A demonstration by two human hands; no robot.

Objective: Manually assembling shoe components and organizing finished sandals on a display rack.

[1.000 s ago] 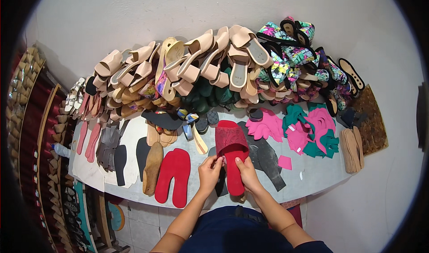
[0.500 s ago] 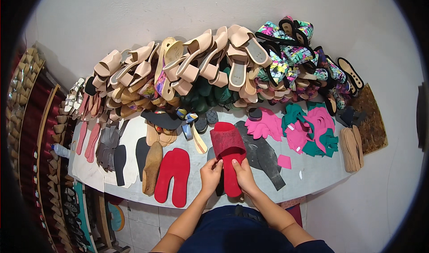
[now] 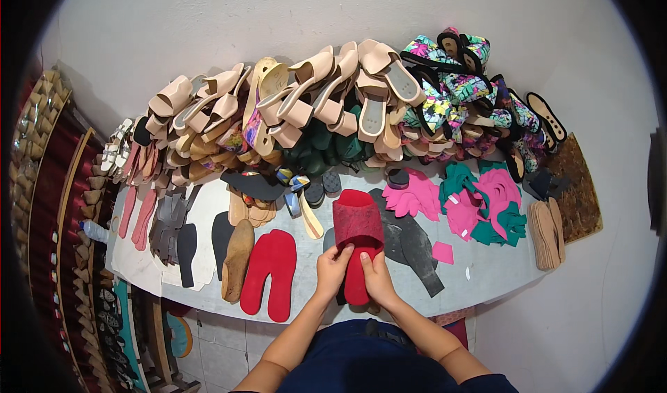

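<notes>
Both hands hold a red slide sandal [image 3: 357,221] with its toe pointing away from me, above the front of the table. My left hand [image 3: 333,271] is closed on its left side, thumb at the lower edge of the textured red strap. On the right side my right hand [image 3: 379,280] grips the sole near the heel, thumb on top. A pair of red insoles [image 3: 271,268] lies on the table to the left. Beside them rests a brown shoe last [image 3: 237,261]. Dark flat sole pieces [image 3: 410,244] lie partly behind the sandal.
Beige heeled sandals [image 3: 306,87] and colourful patterned slides [image 3: 451,87] are heaped along the wall. Pink and green cut pieces [image 3: 486,198] lie at right, near stacked tan soles [image 3: 546,235]. Grey strap pieces [image 3: 167,226] lie at left. Shelves of shoe lasts [image 3: 90,254] stand beyond the table.
The sandal has shifted slightly right and turned more upright. My left thumb has moved up to the strap's edge, and my right hand has moved slightly down.
</notes>
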